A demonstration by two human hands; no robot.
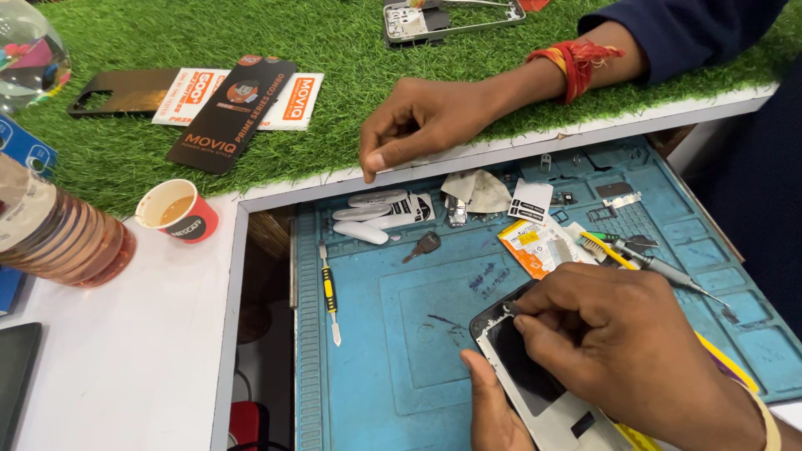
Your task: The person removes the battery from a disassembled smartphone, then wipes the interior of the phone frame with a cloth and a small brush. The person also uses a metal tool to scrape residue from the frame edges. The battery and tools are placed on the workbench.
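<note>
A phone (535, 380) with a dark screen and a white frame lies tilted over the lower part of the blue work mat (393, 334). My left hand (493, 409) comes up from the bottom edge and holds the phone's lower left side, thumb along its edge. My right hand (614, 338) is curled over the phone from the right. Its fingertips pinch at the phone's upper left corner, and I cannot tell whether they hold a small tool. Another person's hand (422, 117), with red thread at the wrist and a dark blue sleeve, rests on the white ledge above the mat.
On the mat lie a yellow-and-black screwdriver (330, 292), a key (422, 246), white plastic pieces (376, 217), an orange packet (526, 246), a yellow-handled brush (603, 249) and a thin tool (672, 273). A red paper cup (177, 210) stands to the left. Phone covers (230, 104) lie on the green turf.
</note>
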